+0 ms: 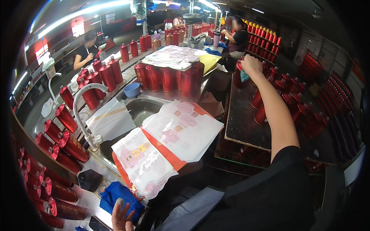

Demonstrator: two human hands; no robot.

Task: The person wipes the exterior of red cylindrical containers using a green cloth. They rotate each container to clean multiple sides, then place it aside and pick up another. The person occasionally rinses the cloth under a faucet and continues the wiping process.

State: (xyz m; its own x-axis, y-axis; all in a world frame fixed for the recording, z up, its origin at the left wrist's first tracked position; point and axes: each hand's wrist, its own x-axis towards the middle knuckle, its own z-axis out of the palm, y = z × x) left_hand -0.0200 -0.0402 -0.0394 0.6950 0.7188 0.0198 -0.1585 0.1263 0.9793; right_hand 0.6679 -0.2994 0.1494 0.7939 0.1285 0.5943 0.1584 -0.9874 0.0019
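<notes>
My right hand (251,65) reaches far out to the right, closed around the top of a red bottle (239,80) at the corner of a dark board. A bit of teal cloth (244,76) hangs below that hand, against the bottle. At the bottom edge, my left hand (122,219) is open, its fingers apart and a whitish cover on one fingertip. Beside it lies a crumpled blue cloth (117,198). In front of me, printed transfer sheets (181,129) lie on an orange-red folder (169,156), partly across the sink (148,107).
More red bottles (285,90) stand on the dark board (246,133); others crowd the left (63,204). A curved white faucet (79,111) rises by the sink, near a blue bowl (132,89). Paper stacks (171,56) rest on bottles. Co-workers (86,52) sit farther off.
</notes>
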